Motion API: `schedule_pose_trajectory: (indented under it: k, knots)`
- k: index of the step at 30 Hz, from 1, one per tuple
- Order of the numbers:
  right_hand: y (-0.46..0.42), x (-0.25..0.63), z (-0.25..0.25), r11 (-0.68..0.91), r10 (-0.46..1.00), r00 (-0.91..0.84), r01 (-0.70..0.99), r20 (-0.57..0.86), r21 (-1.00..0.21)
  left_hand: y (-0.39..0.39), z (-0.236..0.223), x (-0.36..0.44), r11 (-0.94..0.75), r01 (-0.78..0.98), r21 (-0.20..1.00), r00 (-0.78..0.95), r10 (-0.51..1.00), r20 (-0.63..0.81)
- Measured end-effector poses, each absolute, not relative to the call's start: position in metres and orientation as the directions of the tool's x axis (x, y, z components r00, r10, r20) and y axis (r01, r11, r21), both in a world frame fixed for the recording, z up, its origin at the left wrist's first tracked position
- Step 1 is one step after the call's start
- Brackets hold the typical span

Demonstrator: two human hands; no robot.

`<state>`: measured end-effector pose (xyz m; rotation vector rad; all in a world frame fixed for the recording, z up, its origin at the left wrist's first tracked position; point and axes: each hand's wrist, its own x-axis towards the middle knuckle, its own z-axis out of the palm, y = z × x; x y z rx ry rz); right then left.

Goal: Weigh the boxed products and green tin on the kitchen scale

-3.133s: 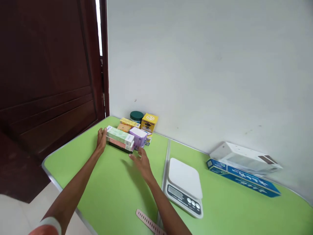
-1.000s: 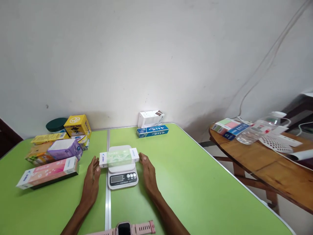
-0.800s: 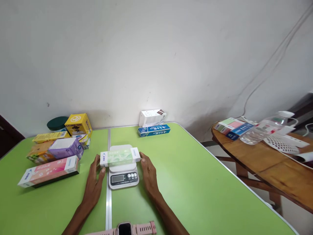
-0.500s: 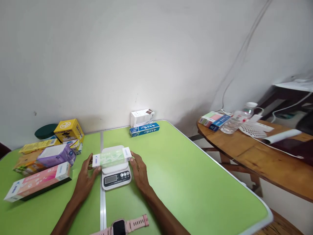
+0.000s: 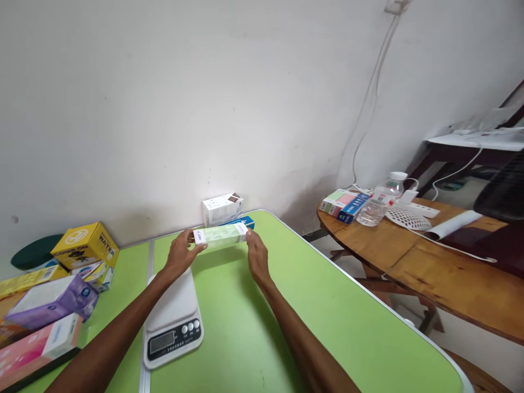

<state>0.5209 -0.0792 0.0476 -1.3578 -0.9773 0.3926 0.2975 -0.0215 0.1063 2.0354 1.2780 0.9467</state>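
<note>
A long pale green and white carton [image 5: 221, 234] is held level above the table, just in front of a blue box [image 5: 244, 221]. My left hand [image 5: 180, 254] grips its left end between thumb and fingers. On the carton's other end, my right hand [image 5: 257, 255] is closed at the edge. Below my left forearm lies a white kitchen scale [image 5: 174, 305] with a grey display and several round buttons; the arm hides part of its plate. Behind the blue box stands a white box [image 5: 222, 209] against the wall.
At left are a yellow box [image 5: 84, 245], a purple tissue pack [image 5: 53, 303], a pink carton [image 5: 39, 344] and a dark green lid [image 5: 39, 252]. The green table [image 5: 327, 338] meets the wall. A wooden table [image 5: 409, 267] at right bears a water bottle [image 5: 380, 202] and small boxes [image 5: 344, 204].
Both hands have lifted the green carton off the scale and carried it right and away from me, toward the blue box. The view has shifted; the pink watch is out of sight.
</note>
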Motion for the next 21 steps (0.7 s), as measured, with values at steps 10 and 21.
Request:
schedule_pose_trajectory:
  k: [10,21]
  knots:
    - [0.011,0.581,0.018,0.134,0.754,0.535,0.444,0.382,-0.886,0.057,0.055,0.361,-0.430,0.636,0.641,0.276,0.902,0.332]
    - [0.026,0.595,0.007,0.050,0.754,0.594,0.373,0.281,-0.926,0.062,0.052,0.352,-0.409,0.627,0.663,0.406,0.898,0.170]
